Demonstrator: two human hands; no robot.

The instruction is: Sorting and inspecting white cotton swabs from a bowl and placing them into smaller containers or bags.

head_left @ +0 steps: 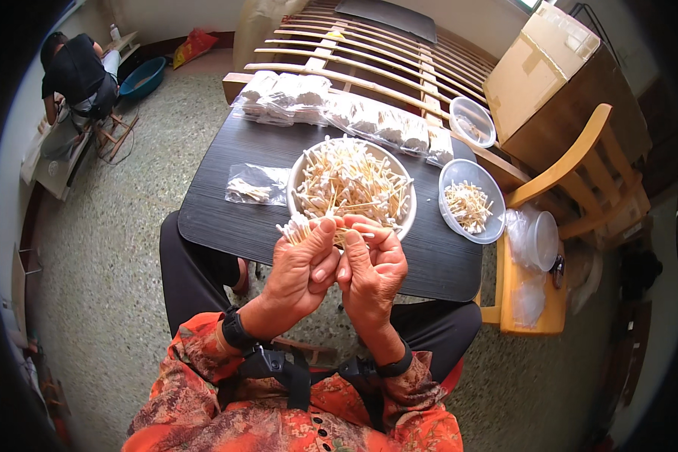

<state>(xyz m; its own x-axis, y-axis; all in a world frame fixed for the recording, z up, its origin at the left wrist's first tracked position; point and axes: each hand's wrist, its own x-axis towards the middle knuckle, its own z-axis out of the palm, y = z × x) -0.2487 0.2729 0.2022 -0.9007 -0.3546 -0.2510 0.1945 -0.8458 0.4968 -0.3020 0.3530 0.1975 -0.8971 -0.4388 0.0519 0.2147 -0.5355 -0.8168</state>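
A heap of cotton swabs [346, 177] with white tips and pale sticks fills a round white bowl [407, 215] on the dark table. Over the bowl's near rim, my left hand [301, 273] is closed around a small bunch of swabs [297, 228], their white heads poking out to the left. Close beside it, my right hand [373, 270] pinches a few swabs between thumb and fingers. The two hands nearly meet. A clear plastic bag [256, 184] with some swabs inside lies left of the bowl.
Filled clear packets [339, 109] line the table's far edge. On the right stands a translucent tub [490, 230] with loose swabs, beside a wooden chair [539, 305] bearing plastic containers. Behind are a slatted wooden frame [354, 56] and a cardboard box [550, 71]. Another person [83, 75] sits far left.
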